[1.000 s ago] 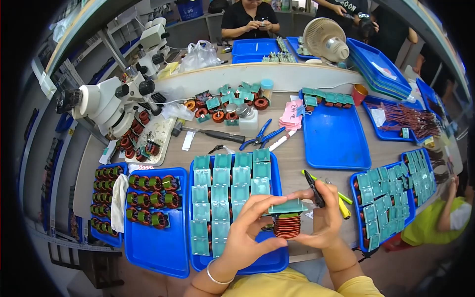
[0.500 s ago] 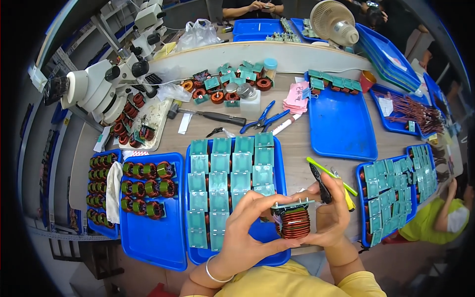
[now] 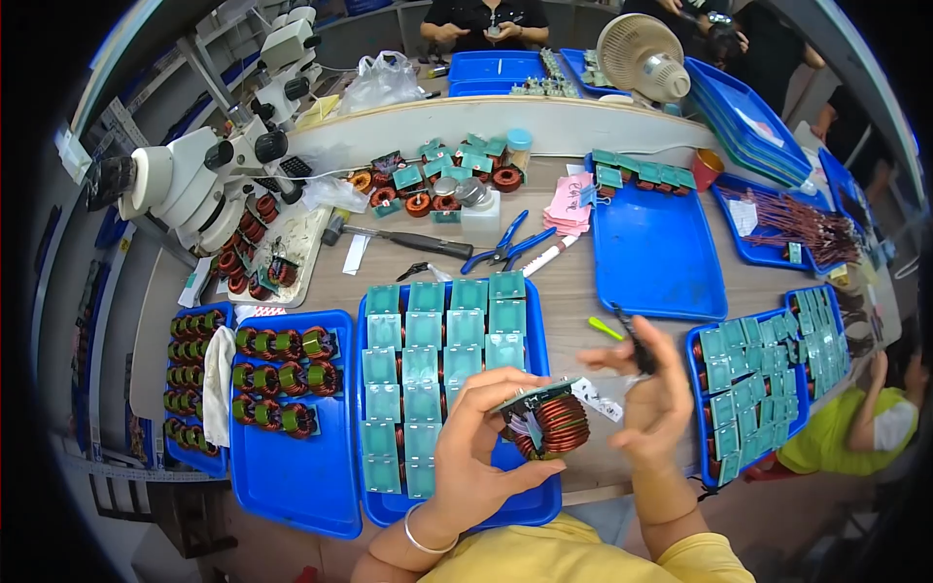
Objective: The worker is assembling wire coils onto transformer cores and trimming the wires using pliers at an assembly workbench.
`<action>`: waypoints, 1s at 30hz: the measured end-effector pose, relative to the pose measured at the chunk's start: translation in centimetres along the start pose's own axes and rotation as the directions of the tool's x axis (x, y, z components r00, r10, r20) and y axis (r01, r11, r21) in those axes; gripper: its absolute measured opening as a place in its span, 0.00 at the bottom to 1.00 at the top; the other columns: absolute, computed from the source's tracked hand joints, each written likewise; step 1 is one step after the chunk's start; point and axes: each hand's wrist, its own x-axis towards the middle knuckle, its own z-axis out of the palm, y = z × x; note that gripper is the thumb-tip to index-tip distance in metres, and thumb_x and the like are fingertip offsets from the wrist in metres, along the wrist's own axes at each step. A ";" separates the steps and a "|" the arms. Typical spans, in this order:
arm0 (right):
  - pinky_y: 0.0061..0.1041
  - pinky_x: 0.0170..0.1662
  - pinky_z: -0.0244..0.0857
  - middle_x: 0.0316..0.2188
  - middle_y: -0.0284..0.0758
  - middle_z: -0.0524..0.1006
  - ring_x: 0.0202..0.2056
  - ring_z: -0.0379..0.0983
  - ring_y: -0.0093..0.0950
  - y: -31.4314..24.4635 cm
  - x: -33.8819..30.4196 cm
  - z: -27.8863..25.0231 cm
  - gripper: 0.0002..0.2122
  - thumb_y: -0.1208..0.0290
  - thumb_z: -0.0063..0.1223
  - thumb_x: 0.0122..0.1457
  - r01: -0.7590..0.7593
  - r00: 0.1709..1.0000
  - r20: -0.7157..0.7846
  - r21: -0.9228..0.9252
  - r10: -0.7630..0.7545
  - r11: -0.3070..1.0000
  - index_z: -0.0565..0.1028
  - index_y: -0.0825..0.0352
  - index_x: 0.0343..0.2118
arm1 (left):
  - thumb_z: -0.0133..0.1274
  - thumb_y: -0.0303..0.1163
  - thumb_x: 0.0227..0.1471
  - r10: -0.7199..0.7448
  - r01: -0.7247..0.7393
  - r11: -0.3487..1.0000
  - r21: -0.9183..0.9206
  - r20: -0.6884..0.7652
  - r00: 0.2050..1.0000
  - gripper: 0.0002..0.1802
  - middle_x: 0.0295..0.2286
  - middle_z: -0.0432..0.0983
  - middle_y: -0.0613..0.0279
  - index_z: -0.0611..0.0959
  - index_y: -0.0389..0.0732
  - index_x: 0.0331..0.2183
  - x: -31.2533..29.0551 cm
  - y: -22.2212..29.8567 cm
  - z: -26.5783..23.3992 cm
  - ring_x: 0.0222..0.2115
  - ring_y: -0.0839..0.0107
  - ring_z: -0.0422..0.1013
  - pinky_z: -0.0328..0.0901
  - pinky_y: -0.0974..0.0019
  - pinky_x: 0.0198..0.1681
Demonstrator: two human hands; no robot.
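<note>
Pink paper slips [image 3: 569, 206]: bore dark handwriting; lay on the counter [image 3: 573, 282] beside the far blue tray [image 3: 661, 257]. White-barrelled marker [image 3: 549, 256]: bore reddish print, too small to read; lay near blue-handled pliers [image 3: 510, 248]. White slip [image 3: 598, 400]: carried dark marks, illegible; showed just past the coil unit.

Left hand [image 3: 473, 442]: kept fingers curved and clamped on the copper-wound coil unit [image 3: 564, 425], with thumb low and fingertips at the green circuit board [image 3: 537, 394]. Right hand [image 3: 653, 418]: gripped a dark tool [image 3: 638, 348], blurred, among the upper fingers; held thumb and remaining fingers spread, apart from the coil unit.

Coil unit: sat tilted, board side up, between left thumb and fingers, bulging rightward past the fingertips; hung by the right edge of the middle blue tray [image 3: 540, 335], near rows of green-boarded units [image 3: 423, 364].
</note>
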 end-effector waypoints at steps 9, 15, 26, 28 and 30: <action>0.23 0.26 0.58 0.18 0.32 0.69 0.19 0.68 0.26 -4.7 2.6 0.7 0.07 0.76 0.60 0.43 0.289 0.957 0.159 -0.431 -0.243 0.855 0.72 0.69 0.23 | 0.67 0.21 0.29 0.108 -0.113 0.991 0.070 0.075 0.991 0.36 0.41 0.64 0.51 0.68 0.34 0.43 -0.3 0.5 -0.6 0.43 0.63 0.65 0.64 0.64 0.47; 0.23 0.26 0.60 0.21 0.31 0.73 0.22 0.69 0.27 -6.1 3.0 1.6 0.13 0.80 0.63 0.32 0.345 0.927 0.323 -0.534 -0.192 0.772 0.78 0.67 0.26 | 0.69 0.25 0.27 0.130 -0.138 0.975 0.174 0.060 0.990 0.35 0.39 0.66 0.53 0.70 0.34 0.41 -0.4 0.9 -1.0 0.41 0.64 0.66 0.64 0.65 0.45; 0.21 0.24 0.56 0.18 0.27 0.70 0.20 0.65 0.24 -6.2 2.6 1.4 0.15 0.76 0.63 0.32 0.390 0.905 0.367 -0.516 -0.215 0.762 0.79 0.64 0.29 | 0.66 0.20 0.29 0.099 -0.100 0.995 0.003 0.117 0.988 0.35 0.41 0.66 0.52 0.69 0.34 0.43 -0.1 1.1 -1.0 0.45 0.59 0.66 0.62 0.60 0.50; 0.21 0.25 0.56 0.18 0.27 0.70 0.20 0.64 0.23 -6.3 2.4 1.4 0.15 0.76 0.63 0.32 0.390 0.909 0.349 -0.517 -0.229 0.762 0.80 0.64 0.29 | 0.65 0.19 0.30 0.087 -0.074 0.992 -0.100 0.129 0.988 0.34 0.42 0.66 0.52 0.68 0.34 0.43 -0.1 1.1 -0.8 0.47 0.58 0.65 0.61 0.59 0.51; 0.20 0.25 0.56 0.19 0.26 0.70 0.20 0.65 0.23 -6.4 2.3 1.5 0.15 0.76 0.62 0.33 0.385 0.910 0.344 -0.498 -0.231 0.776 0.80 0.64 0.30 | 0.64 0.17 0.31 0.083 -0.058 0.985 -0.161 0.152 0.985 0.35 0.42 0.65 0.52 0.68 0.34 0.44 -0.1 1.1 -0.8 0.48 0.58 0.64 0.60 0.57 0.52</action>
